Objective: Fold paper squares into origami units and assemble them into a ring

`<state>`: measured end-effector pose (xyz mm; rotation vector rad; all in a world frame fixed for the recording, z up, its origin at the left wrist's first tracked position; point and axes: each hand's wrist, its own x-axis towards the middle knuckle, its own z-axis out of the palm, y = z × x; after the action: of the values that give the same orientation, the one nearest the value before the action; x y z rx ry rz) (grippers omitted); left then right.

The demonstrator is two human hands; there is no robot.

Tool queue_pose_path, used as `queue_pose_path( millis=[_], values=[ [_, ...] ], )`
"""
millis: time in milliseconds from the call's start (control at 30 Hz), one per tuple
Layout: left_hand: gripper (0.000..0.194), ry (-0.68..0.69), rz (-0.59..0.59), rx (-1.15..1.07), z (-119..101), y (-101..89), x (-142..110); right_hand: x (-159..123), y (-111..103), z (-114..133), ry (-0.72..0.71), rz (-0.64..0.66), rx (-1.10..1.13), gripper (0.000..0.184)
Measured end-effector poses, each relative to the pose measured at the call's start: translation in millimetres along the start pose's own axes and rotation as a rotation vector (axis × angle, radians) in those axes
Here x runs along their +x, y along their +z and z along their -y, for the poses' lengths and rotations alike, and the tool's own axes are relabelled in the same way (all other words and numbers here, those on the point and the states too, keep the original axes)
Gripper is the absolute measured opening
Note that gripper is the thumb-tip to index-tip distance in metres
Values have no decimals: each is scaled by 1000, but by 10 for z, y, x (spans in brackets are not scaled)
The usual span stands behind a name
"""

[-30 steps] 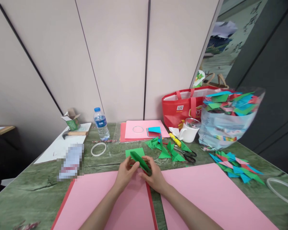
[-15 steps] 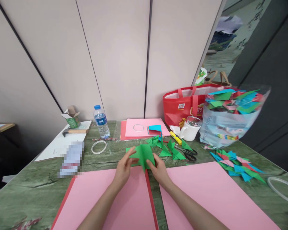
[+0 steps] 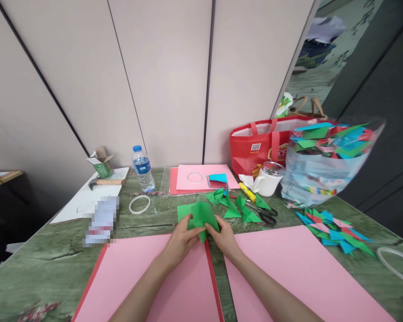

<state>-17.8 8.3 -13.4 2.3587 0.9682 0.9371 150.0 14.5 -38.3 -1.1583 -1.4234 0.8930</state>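
A green sheet of paper (image 3: 201,213), partly folded, is held up between both hands over the top edge of the left pink sheet (image 3: 147,273). My left hand (image 3: 181,237) pinches its lower left side, thumb and fingertips close together. On the other side, my right hand (image 3: 223,235) grips the lower right, with the thumb across the front and the fingers hidden behind. Flat on the table just behind my left fingers lies more green paper (image 3: 184,211). Folded green paper pieces (image 3: 233,210) lie beyond my right hand, near black-handled scissors (image 3: 267,216).
At the back stand a water bottle (image 3: 143,170), a white mug (image 3: 268,179), a red bag (image 3: 246,152) and a clear bag of folded papers (image 3: 322,170). A hammer (image 3: 105,182) and white ring (image 3: 139,204) are left; a coloured paper pile (image 3: 336,232) lies right.
The raised green paper has been turned and its center crease no longer faces me. My left hand has moved in toward the right hand, low on the paper.
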Motion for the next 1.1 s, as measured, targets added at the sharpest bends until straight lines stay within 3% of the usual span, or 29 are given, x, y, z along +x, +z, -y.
queue_pose_path(
  millis=[167,333,533,600,767,1000,1100],
  values=[
    [24,-155,-1,-171,82,-27,18,30,-24,-53,82,21,158,32],
    [28,-192,68,-212,85,-114,25,40,-39,-99,166,28,342,38],
    [18,-215,107,-302,81,-124,20,31,-48,-57,131,86,260,39],
    [14,-263,54,-304,53,-102,36,28,-44,-47,118,99,237,37],
    [14,-458,-215,-290,-10,-6,70,22,-40,-4,105,169,240,38],
    [75,-509,-335,-628,-77,49,59,-3,-51,160,98,269,180,42],
    [95,-523,-361,-700,-147,45,66,-18,-13,162,106,231,127,43]
  ],
)
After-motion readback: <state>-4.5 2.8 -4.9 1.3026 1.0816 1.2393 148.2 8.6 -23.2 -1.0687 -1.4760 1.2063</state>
